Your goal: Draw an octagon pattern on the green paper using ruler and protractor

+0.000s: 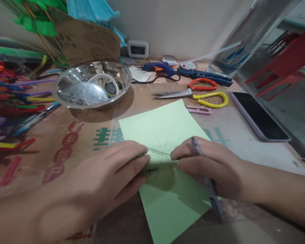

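A sheet of light green paper lies in front of me, with thin pencil-like lines crossing near its middle. Over those lines is a clear plastic ruler with printed markings; its full shape is hidden by my fingers. My left hand pinches the ruler's left end. At the other end, my right hand grips it between thumb and fingertips. A pen is also tucked between the fingers of my right hand, slanting down toward the table.
Scissors, a pink cutter and a phone lie beyond the paper and to its right. A metal bowl stands at the back left, near a blue glue gun. Coloured pipe cleaners crowd the left side.
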Demonstrator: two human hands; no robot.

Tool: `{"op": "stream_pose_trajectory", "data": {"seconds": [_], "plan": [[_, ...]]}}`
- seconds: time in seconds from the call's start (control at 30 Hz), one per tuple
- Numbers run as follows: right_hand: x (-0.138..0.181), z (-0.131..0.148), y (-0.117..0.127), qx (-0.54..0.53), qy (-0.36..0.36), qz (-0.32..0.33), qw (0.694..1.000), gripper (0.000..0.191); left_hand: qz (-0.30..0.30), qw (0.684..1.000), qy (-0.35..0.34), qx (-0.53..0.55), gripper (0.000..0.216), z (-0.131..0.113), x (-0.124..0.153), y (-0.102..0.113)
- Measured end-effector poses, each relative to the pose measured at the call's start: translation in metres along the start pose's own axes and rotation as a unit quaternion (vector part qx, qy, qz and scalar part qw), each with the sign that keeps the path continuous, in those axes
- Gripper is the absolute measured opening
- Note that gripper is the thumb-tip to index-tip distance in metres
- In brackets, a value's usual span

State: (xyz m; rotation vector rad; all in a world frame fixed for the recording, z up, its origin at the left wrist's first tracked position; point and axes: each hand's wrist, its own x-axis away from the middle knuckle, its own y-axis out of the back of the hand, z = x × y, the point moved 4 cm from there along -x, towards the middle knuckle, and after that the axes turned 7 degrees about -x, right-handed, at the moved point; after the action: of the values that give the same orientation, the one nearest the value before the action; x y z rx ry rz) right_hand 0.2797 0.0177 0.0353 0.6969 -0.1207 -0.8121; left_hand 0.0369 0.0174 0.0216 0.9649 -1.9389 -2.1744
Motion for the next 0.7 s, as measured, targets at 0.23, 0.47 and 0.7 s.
{"op": "stream_pose_trajectory", "data": {"seconds": [0.23, 0.47, 0.7], "plan": [[0.0009, 0.0004, 0.0007, -0.018, -0.015, 0.011, 1.0, 0.024, 0.0, 1.0, -0.011, 0.015, 0.032, 0.0015, 0.0029, 0.0006], [-0.0003, 0.0007, 0.0002, -0.036, -0.037, 0.008, 0.999, 0.027, -0.005, 0.999, 0.004, 0.043, 0.027, 0.0043, 0.0031, 0.0015], [0.0019, -0.002, -0.0002, -0.028, -0.017, 0.008, 0.999, 0.024, 0.008, 0.999, 0.001, 0.032, 0.028, 0.004, 0.0052, 0.0007]]}}
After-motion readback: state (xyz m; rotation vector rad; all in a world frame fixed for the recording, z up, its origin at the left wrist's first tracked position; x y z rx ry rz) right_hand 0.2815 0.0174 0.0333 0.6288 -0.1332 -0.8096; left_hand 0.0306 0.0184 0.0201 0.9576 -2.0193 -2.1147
